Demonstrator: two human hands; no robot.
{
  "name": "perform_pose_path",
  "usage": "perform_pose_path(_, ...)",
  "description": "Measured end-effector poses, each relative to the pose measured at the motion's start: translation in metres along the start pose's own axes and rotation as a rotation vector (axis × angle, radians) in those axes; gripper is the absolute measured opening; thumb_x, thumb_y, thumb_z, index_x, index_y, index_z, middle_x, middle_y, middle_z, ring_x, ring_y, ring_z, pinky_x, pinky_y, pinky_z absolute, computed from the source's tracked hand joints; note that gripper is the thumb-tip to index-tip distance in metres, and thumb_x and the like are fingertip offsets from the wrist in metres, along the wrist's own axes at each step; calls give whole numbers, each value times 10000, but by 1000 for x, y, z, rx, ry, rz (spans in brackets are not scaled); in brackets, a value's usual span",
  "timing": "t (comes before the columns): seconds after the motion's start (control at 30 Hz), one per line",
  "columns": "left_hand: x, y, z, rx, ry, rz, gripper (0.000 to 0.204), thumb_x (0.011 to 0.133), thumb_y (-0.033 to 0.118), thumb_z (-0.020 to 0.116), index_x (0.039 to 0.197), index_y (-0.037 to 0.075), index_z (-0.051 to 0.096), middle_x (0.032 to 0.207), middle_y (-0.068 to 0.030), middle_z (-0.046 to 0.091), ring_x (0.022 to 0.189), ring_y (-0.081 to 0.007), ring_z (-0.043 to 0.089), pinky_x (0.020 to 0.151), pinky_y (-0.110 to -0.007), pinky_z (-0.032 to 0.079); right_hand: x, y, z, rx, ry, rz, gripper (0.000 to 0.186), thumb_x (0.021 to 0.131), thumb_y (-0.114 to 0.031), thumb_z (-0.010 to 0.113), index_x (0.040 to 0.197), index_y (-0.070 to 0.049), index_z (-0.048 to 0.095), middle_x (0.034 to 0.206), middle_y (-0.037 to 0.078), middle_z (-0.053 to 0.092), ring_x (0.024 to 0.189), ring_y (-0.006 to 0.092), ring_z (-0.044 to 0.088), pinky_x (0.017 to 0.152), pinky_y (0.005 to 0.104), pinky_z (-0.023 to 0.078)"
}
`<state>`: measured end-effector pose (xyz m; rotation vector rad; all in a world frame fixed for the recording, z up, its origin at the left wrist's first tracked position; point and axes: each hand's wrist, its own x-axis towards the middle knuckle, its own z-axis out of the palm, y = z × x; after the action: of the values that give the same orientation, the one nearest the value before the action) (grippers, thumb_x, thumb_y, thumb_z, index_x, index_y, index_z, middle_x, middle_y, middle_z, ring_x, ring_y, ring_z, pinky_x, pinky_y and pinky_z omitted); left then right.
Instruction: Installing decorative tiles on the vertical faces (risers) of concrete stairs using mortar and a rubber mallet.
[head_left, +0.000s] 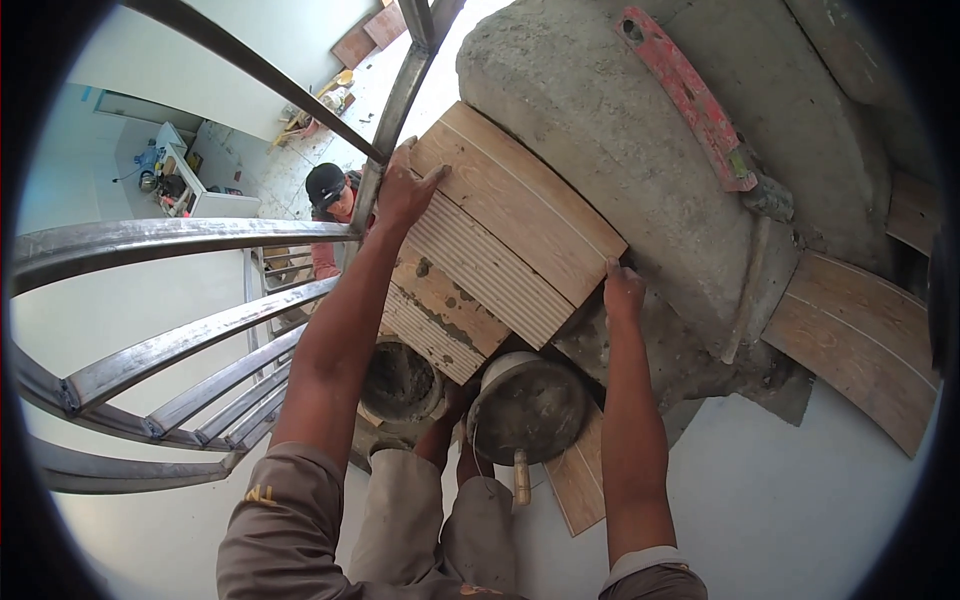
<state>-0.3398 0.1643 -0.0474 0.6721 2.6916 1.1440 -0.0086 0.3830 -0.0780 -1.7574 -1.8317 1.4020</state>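
A brown wood-look tile [520, 195] with a pale line near its far edge lies across the concrete step. My left hand [405, 192] grips its left end, thumb laid on top, beside a metal railing post. At the tile's right corner, my right hand [624, 290] is closed, with the fingers partly hidden under the edge. A ribbed, grooved strip [490, 268] runs along the tile's near side. Below it is another wood-look tread [450, 305] smeared with wet cement.
Metal railing bars [200, 240] fill the left side. Two buckets stand near my legs: one of mortar [400, 380], one grey [530, 410] with a wooden-handled tool [521, 478]. A red spirit level [690, 110] rests on rough concrete [560, 90]. A person in a black cap [327, 187] is beyond the railing.
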Motion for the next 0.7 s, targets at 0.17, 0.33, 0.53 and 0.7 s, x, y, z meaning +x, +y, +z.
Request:
perform_pose_path(0.17, -2, -4, 2, 10, 51, 52, 760, 819, 312, 829, 1413, -31, 503, 1341, -261, 598, 1261, -377, 586, 1073, -430, 459, 5, -2, -3, -123, -30, -100, 490, 977, -357, 652, 747, 72, 599, 652, 140, 559, 653, 217, 484, 670, 439, 441)
perform_pose_path(0.33, -15, 1, 5, 312, 36, 113, 851, 834, 502, 775, 1460, 18, 462, 1501, -268, 451, 1392, -406, 452, 1125, -510, 383, -3, -13, -9, -202, -46, -91, 474, 966, -356, 667, 753, 63, 604, 658, 139, 569, 649, 207, 495, 663, 426, 446)
perform_pose_path(0.53, -77, 34, 30, 488, -174, 335, 1035, 852, 743, 596, 1594, 105, 261, 1666, -268, 111, 1552, -422, 115, 1181, -714, 54, -63, -107, -55, -290, -35, -239, 367, 916, -364, 702, 935, 1, 675, 829, 117, 670, 780, 219, 640, 757, 381, 515)
perform_pose_path(0.7, -104, 62, 36, 459, -222, 336, 1061, 835, 777, 574, 1607, 123, 258, 1664, -242, 148, 1557, -406, 93, 1206, -686, 39, -46, -193, -141, -337, 424, -457, 434, 924, -432, 693, 1053, -17, 691, 954, 150, 685, 905, 272, 663, 852, 409, 507)
